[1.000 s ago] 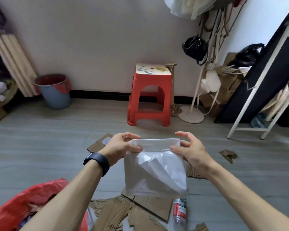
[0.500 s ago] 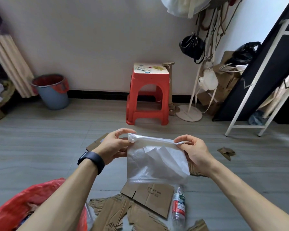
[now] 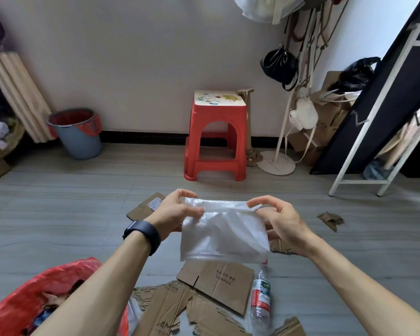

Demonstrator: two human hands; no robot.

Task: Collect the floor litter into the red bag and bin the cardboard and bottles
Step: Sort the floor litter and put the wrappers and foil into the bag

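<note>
A white plastic mailer bag (image 3: 224,235) hangs in the air in front of me. My left hand (image 3: 174,214) pinches its upper left edge and my right hand (image 3: 280,220) pinches its upper right edge, with the top folded over. The red bag (image 3: 27,297) lies open at the lower left with litter inside, partly behind my left forearm. Flat cardboard pieces (image 3: 218,282) lie on the floor below the mailer. A clear plastic bottle (image 3: 260,299) with a red and white label lies beside them. A blue bin (image 3: 79,133) with a red liner stands by the far wall.
A red plastic stool (image 3: 216,137) stands against the wall ahead. A coat stand (image 3: 280,141) with bags and a leaning white frame (image 3: 364,141) fill the right side. A small cardboard scrap (image 3: 330,219) lies right; another cardboard piece (image 3: 146,206) lies behind my left hand.
Both hands have folded the top of the white mailer bag down, making it shorter. The view has shifted slightly, showing more cardboard and bottle below.
</note>
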